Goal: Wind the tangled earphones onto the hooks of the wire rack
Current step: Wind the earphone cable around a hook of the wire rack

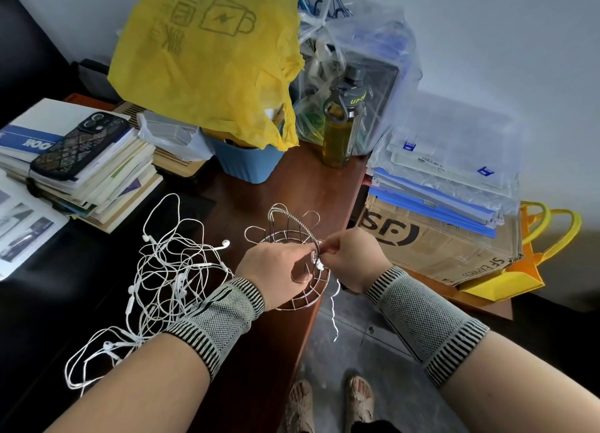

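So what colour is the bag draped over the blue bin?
Yellow bag, grey print; head view.

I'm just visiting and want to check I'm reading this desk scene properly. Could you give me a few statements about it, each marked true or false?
1. Both hands, the left hand and the right hand, meet at the wire rack. True.
2. The tangled earphones are all neatly wound on the hooks. False: most lie in a loose heap left of the rack.
3. A phone lies on a stack of books. True.
4. The bottle lies on its side. False: it stands upright.
5. A white cord end dangles below the table edge. True.
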Demonstrator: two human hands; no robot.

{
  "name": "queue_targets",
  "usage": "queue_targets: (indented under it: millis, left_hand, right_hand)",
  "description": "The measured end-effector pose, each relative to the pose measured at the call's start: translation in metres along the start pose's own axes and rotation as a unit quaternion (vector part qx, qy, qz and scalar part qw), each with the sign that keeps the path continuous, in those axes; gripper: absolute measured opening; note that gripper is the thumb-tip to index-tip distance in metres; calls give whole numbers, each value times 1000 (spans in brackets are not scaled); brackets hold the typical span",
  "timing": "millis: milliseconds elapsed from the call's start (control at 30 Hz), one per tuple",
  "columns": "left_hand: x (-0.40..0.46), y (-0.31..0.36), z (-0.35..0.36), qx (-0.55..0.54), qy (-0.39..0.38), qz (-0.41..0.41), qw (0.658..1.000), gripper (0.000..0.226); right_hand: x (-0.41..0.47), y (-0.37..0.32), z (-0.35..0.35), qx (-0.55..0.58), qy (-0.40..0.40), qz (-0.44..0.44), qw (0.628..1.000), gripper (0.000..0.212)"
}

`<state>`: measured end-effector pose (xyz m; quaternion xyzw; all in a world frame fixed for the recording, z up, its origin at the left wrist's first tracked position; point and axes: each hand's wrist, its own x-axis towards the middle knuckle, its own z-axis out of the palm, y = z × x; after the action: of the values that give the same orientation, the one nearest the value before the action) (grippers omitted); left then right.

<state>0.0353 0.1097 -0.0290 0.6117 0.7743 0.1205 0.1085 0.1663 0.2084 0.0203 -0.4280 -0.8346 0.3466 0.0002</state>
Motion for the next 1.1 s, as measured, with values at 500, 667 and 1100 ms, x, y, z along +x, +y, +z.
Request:
queue_targets:
  millis: [500, 667, 1100]
  left_hand:
    - [0, 0, -1, -28, 16, 0, 999, 32]
    - [-3, 1, -3, -28, 14, -6, 1000, 26]
    - [-2, 0, 2, -19, 39, 14, 999, 44]
  right_hand:
    - [-20, 36, 31, 191, 67, 52, 978, 7]
    - [-17, 40, 40, 161, 52, 57, 984, 7]
    - [1, 80, 22, 113, 4, 171, 979, 21]
